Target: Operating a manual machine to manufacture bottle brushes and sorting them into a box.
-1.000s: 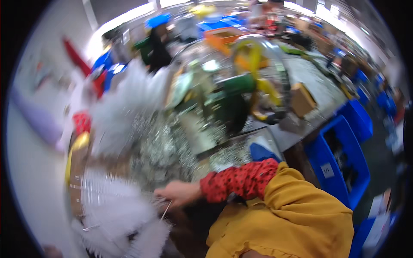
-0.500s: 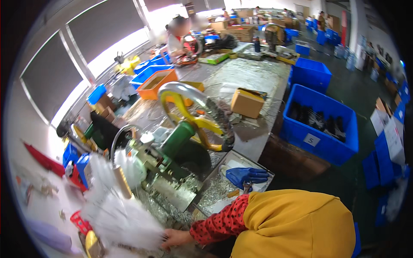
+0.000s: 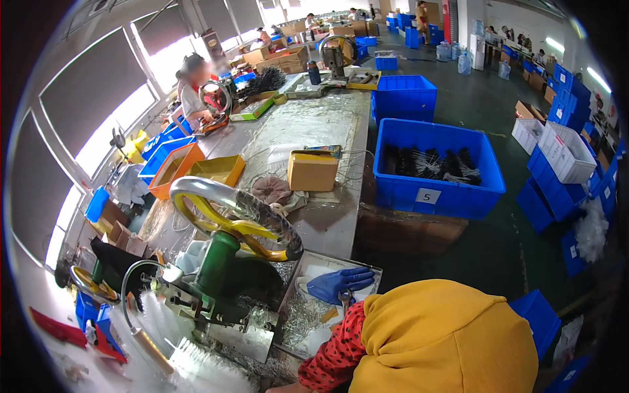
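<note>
Work piece: white bristle brushes (image 3: 196, 367) lie in a fluffy heap at the near left corner of the bench, just below the green machine; they are the things nearest the person's reaching arm.
Handling: they look very light and soft, with bristles that give under any squeeze, so the stiffer wire core is judged the better place to take hold than the fluff.
Left hand: only the red patterned sleeve (image 3: 334, 354) shows, reaching toward the brushes at the lower edge; the hand itself lies outside the picture, so whether it is closed on anything cannot be told.
Right hand: hidden beneath the yellow garment (image 3: 445, 340) that fills the lower middle; its state cannot be told either.
Machine: a green hand-cranked machine (image 3: 216, 275) with a large yellow and chrome wheel (image 3: 229, 209) stands just behind the brushes.
Tray: a shallow metal tray (image 3: 327, 262) beside the machine holds a blue glove (image 3: 337, 283) and loose shiny wire pieces (image 3: 298, 318).
Bench: the long plastic-covered bench (image 3: 308, 124) runs away, carrying a yellow cardboard box (image 3: 312, 170) and an open yellow tray (image 3: 218, 170).
Surroundings: a large blue crate (image 3: 436, 190) of dark brushes sits to the right on the floor; another person (image 3: 193, 95) works at a wheel well apart, at the far left.
</note>
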{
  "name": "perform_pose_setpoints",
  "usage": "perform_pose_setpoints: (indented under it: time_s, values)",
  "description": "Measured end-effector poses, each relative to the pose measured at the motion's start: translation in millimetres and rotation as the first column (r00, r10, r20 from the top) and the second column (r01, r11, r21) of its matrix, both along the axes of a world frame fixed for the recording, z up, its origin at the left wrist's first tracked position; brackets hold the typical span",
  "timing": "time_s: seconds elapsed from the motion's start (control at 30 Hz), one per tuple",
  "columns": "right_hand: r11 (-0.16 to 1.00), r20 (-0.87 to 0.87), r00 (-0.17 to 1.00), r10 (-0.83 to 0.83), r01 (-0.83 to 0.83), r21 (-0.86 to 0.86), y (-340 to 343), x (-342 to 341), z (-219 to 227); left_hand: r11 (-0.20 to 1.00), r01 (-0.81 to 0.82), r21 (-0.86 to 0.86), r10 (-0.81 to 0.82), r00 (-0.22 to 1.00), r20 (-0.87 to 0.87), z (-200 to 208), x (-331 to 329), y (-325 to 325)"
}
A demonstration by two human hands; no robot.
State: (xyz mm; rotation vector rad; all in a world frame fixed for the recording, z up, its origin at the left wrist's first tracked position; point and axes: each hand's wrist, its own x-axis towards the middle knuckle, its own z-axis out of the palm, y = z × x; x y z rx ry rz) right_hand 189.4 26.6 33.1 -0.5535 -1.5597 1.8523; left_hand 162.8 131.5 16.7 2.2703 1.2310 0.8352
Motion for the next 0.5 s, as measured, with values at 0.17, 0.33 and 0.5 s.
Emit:
perform_pose_setpoints:
  time_s: [0.17,0.33,0.5]
  values:
    - [0.999,0.011,0.999,0.049,-0.049,-0.013,-7,-23,-66,0.999,-0.040,0.018,0.041,0.999,-0.014,1,-7,-3]
    - [0.890,0.331,0.903,-0.274,0.109,0.442,-4,-49,-109,0.998,-0.058,0.017,0.058,0.998,-0.017,0,-9,-5]
    - [0.921,0.588,0.782,0.207,-0.359,0.154,-1,-39,-89,0.999,-0.044,-0.005,0.043,0.999,-0.017,-2,-17,-9]
